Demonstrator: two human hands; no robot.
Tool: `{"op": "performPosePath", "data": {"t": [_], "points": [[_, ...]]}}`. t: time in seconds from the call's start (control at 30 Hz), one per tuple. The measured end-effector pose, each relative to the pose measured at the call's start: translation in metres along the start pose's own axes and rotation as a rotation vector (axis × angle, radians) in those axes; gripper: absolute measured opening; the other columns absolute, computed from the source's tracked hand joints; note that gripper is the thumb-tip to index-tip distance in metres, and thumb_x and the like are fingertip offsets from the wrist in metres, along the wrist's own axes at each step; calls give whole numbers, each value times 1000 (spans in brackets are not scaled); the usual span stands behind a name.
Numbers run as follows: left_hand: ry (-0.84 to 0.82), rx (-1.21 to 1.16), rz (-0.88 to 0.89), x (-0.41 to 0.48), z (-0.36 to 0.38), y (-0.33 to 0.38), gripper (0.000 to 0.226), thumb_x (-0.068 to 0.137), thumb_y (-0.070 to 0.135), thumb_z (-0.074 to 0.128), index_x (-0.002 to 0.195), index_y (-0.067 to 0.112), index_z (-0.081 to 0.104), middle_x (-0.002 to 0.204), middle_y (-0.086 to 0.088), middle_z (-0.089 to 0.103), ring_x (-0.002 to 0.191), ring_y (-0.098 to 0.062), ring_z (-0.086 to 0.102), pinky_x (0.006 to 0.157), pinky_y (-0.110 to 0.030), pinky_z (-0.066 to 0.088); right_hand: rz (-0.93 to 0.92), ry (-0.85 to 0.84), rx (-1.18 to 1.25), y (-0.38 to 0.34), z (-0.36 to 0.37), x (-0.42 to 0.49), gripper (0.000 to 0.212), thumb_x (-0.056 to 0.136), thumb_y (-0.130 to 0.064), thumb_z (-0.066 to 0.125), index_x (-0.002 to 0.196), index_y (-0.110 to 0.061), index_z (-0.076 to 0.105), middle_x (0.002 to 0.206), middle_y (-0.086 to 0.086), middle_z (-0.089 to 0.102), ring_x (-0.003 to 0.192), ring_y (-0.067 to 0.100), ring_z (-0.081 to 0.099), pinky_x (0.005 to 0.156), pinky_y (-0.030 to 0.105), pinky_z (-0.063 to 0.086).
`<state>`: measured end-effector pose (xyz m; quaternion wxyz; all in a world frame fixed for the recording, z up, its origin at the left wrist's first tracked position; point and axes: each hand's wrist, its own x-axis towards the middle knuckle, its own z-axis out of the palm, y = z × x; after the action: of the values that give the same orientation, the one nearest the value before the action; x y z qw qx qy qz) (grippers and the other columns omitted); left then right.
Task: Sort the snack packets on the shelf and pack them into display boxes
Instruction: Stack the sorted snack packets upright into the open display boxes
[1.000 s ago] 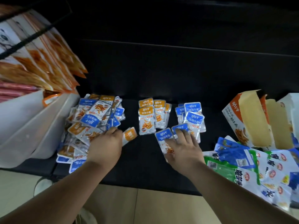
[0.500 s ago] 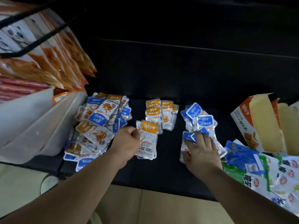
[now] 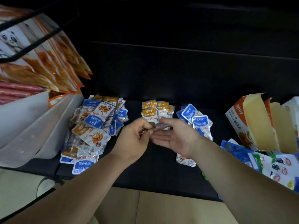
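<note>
The sorting is partly done. On the dark shelf (image 3: 161,172) there is a small orange pile (image 3: 157,107) in the middle and a small blue pile (image 3: 196,120) just to its right. One more packet (image 3: 184,159) lies alone near the front, partly under the right wrist.

A lot is left. The big mixed pile (image 3: 97,126) on the left has orange and blue packets all jumbled together. The display box (image 3: 241,120) on the right is open, and I can see no small packets in it, so the packing looks not yet begun.

The left hand (image 3: 135,138) pinches the edge of a silvery packet (image 3: 161,126) just in front of the orange pile (it is blurry, so I cannot tell its colour). The right hand (image 3: 175,138) is open, with straight fingers under that packet and the thumb above it.

There is bare shelf between the piles and in front of them, so the hands have room to slide. The shelf's front edge is close, and the mixed pile already reaches it, so a packet could slip to the floor (image 3: 145,207). White bins (image 3: 32,126) crowd the left side, and bigger green bags (image 3: 278,168) crowd the right, in front of the box.
</note>
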<state>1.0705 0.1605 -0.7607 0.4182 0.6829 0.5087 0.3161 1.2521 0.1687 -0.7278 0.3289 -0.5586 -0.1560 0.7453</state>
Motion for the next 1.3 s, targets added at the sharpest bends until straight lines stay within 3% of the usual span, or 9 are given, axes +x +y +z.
{"op": "performPosePath", "data": {"t": [0.1, 0.2, 0.27, 0.47, 0.7, 0.9, 1.07, 1.2, 1.3], "points": [[33, 71, 10, 0, -5, -5, 19, 100, 10, 63, 96, 28, 64, 100, 7, 75, 95, -10, 73, 80, -42, 62, -90, 106, 77, 7, -10, 6, 30, 100, -7, 63, 129, -10, 61, 112, 18, 76, 98, 34, 77, 86, 46, 62], [234, 194, -84, 3, -16, -5, 11, 102, 18, 61, 93, 23, 59, 78, 6, 69, 67, -9, 68, 53, -35, 55, -196, 283, 122, 13, -22, 10, 49, 94, 3, 68, 133, -25, 57, 118, 12, 72, 94, 30, 78, 75, 44, 64], [269, 110, -198, 6, -20, 3, 13, 102, 18, 62, 90, 17, 56, 78, 1, 72, 70, -12, 73, 50, -33, 56, -243, 356, 52, 16, -27, 12, 61, 90, 2, 73, 138, -32, 55, 120, 8, 70, 97, 29, 76, 73, 43, 64], [166, -306, -424, 8, -8, 23, 7, 102, 14, 64, 108, 18, 65, 97, 6, 80, 85, -10, 78, 70, -32, 64, -226, 272, 25, 13, -22, 14, 35, 83, 9, 73, 114, -7, 69, 104, 15, 78, 91, 34, 78, 78, 52, 64], [230, -271, -473, 12, -15, 18, 3, 100, 14, 67, 103, 14, 65, 92, 0, 79, 77, -11, 77, 66, -30, 63, -206, 307, -100, 15, -24, 20, 31, 85, -16, 80, 114, -13, 68, 97, 9, 80, 87, 25, 78, 80, 45, 64], [185, 1, -201, 12, -16, 9, 15, 97, 14, 71, 93, 28, 77, 86, 16, 76, 82, 0, 72, 75, -24, 59, -180, 326, -93, 15, -27, 17, 22, 90, -17, 78, 110, -12, 71, 94, 8, 80, 88, 28, 78, 87, 54, 62], [112, -14, -349, -1, -16, 2, 30, 96, 7, 66, 89, 32, 80, 93, 14, 77, 91, 2, 70, 76, -11, 52, -210, 380, -228, 13, -31, 9, 7, 99, -27, 70, 96, -22, 66, 104, 9, 70, 92, 31, 72, 70, 55, 64], [181, -208, -535, -6, -22, -9, 19, 93, 20, 70, 81, 26, 83, 89, 6, 80, 99, -15, 72, 97, -36, 54, -204, 319, -446, 10, -24, 11, 14, 101, -33, 65, 114, -30, 64, 126, 2, 52, 108, 28, 59, 60, 49, 64], [267, -252, -516, -6, -28, -11, 25, 93, 34, 76, 77, 16, 82, 80, 4, 79, 84, -7, 74, 83, -25, 51, -194, 236, -505, 1, -14, 18, 25, 96, -21, 74, 119, -27, 66, 129, 3, 57, 103, 27, 65, 63, 48, 65]]}}
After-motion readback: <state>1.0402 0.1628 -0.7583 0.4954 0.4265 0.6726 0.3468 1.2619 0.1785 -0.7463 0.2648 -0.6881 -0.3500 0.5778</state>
